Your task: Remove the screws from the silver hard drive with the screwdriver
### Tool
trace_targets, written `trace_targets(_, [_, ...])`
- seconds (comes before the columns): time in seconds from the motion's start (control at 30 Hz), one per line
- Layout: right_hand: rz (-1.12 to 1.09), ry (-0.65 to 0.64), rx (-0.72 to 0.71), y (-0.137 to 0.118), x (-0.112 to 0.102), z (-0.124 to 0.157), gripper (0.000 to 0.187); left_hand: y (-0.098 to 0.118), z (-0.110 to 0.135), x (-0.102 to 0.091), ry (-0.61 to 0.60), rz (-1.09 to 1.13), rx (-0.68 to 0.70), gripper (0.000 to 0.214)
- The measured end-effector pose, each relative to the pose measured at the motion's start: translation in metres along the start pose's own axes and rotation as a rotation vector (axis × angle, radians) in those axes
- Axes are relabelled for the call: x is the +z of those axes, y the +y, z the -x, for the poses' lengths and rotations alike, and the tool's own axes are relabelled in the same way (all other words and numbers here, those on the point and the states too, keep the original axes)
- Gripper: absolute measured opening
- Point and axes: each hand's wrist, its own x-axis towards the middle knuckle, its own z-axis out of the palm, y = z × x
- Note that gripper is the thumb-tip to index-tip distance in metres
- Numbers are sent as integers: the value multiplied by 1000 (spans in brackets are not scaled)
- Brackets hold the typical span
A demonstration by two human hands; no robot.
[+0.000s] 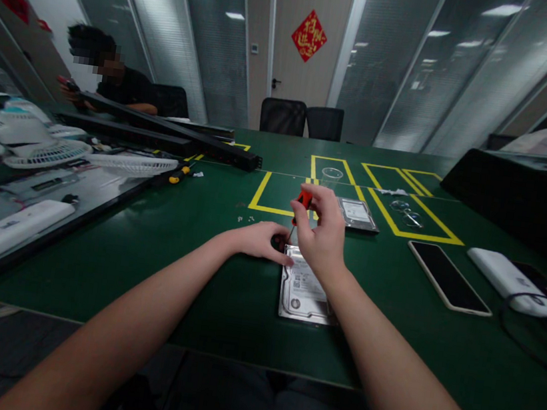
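A silver hard drive [309, 297] with a white label lies flat on the green table in front of me. My right hand [323, 228] is closed round the red-and-black handle of a screwdriver [304, 200], held nearly upright. Its thin shaft points down at the drive's far left corner, where the exact contact of the tip is too small to make out. My left hand [263, 241] grips that same corner, thumb on the drive's top and fingers curled beside the shaft. Several tiny screws [246, 219] lie beyond my left hand.
A second hard drive [357, 214], a clear plastic cup [331, 175] and glasses [407, 213] sit farther back. At right are a phone [449, 277] and a white power bank [515, 282]. Left stand a dismantled panel, a white fan [35, 133] and another screwdriver [180, 174]; a person sits beyond.
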Motion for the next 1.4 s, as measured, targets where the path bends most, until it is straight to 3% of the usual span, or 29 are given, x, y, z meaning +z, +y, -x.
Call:
trace_targets(0.43, [-37,-26,-13,-5,-4,-2,36,0,-1,1,0,-17,12,57])
trace_targets(1.13, [62,6,-5,-3,-2,-1,22,2,0,0,8,25,10,56])
trace_targets(1.4, [-13,-36,1,-2,-4,1,36,-1,-1,1,-7,-7,7,58])
